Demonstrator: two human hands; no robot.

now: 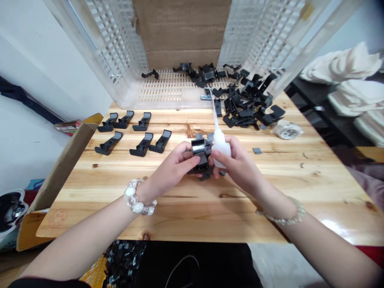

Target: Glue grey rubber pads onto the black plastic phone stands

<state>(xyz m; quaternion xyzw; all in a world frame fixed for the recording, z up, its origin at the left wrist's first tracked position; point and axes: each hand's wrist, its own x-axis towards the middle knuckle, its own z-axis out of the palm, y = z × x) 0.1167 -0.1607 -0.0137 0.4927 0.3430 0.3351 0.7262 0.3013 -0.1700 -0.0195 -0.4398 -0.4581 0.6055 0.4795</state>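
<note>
My left hand [174, 166] is closed on a black plastic clip part [200, 154] held just above the middle of the wooden table [192, 216]. My right hand [237, 164] grips a small white squeeze bottle [220, 144] whose long thin nozzle points up and away. The two hands touch around the clip. More black parts lie under the hands, partly hidden. Both wrists wear bead bracelets.
Several black clips [132, 134] lie in two rows on the table's left. A loose heap of black clips [243, 104] spills from a tipped white plastic crate [168, 86] at the back. A roll of tape [286, 130] and a small grey piece [257, 151] lie right. A cardboard box [63, 168] stands left.
</note>
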